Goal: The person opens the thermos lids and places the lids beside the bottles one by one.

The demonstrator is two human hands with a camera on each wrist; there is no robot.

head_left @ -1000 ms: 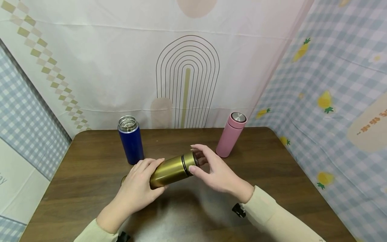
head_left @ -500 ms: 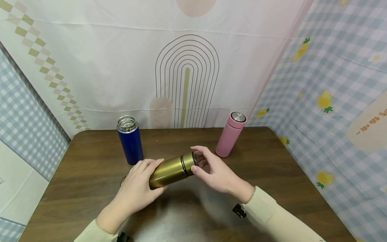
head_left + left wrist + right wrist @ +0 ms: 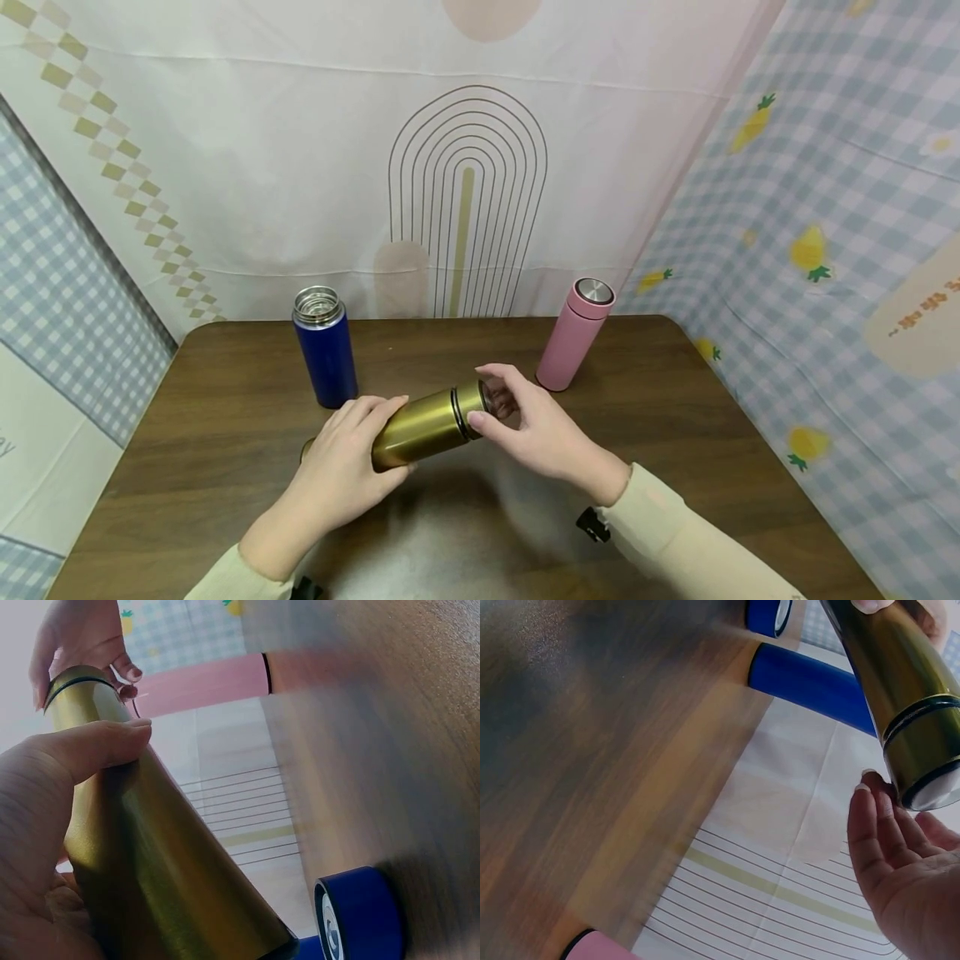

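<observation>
Midway between the tabletop's (image 3: 637,400) side edges, our left hand (image 3: 341,462) is gripping the tilted gold bottle (image 3: 416,431); our right hand (image 3: 538,427) is curving loosely by its cap (image 3: 472,407), contact unclear. Swinging it leftward, we would be risking toppling the blue flask (image 3: 326,358) toward the back edge.

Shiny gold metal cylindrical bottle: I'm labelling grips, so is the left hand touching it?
Touching: the left wrist view shows the left hand curled round the gold metal bottle, its thumb lying across the side.

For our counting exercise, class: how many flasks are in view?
3: the gold flask tilted in the left hand, the blue flask standing at left, the pink flask standing at right.
</observation>
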